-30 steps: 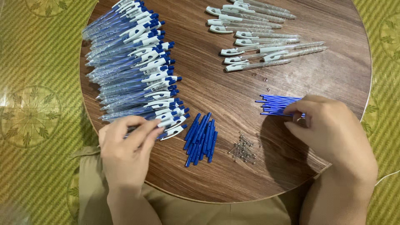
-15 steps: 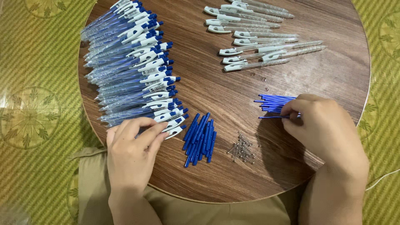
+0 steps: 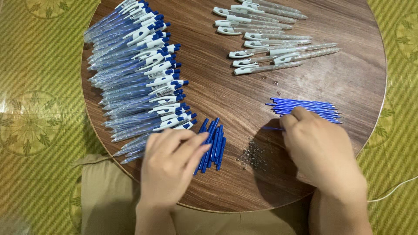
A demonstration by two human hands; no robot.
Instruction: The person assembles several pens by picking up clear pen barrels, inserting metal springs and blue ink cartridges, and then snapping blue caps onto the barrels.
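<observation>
Right hand (image 3: 320, 148) seemingly pinches a refill (image 3: 273, 128); bare table (image 3: 348, 78) beyond.

home floor workspace | low round wooden table (image 3: 348, 87) | green patterned floor mat (image 3: 39, 87)

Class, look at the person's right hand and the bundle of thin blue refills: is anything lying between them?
Nothing visible does. The right hand already has its fingertips at the near edge of the blue refills; the small pile of springs lies off to the left.
</observation>
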